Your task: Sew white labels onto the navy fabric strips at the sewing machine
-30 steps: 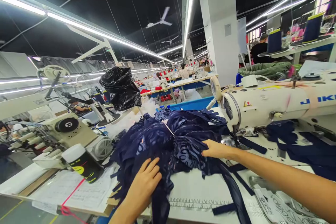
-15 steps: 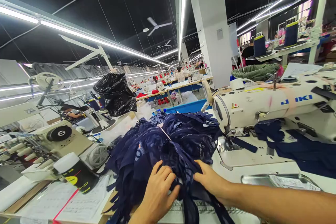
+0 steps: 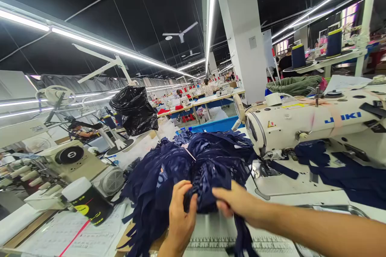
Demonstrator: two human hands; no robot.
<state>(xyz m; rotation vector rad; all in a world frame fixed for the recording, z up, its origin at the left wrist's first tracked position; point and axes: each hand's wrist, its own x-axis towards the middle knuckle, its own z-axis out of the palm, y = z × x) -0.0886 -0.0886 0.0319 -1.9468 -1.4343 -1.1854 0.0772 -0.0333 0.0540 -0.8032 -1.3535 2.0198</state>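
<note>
A large heap of navy blue fabric pieces, sheer in places, lies in front of me with strips trailing down its near side. A thin pale tie crosses its middle. My left hand is curled at the near edge, with a fold of the fabric between its thumb and fingers. Beside it, my right hand is closed on gathered navy fabric, its fingers tucked partly underneath and slightly blurred. One dark strip hangs below the right hand, over the printed ruler scale on the table.
A white sewing machine stands at right, with navy pieces and a metal tray nearby. At left are a black can with a white lid, papers and another machine. A black plastic bag hangs behind.
The near strips of fabric are gathered upward, uncovering more white table and ruler scale. My right hand has moved left and closed on the fabric; my left hand has turned more upright.
</note>
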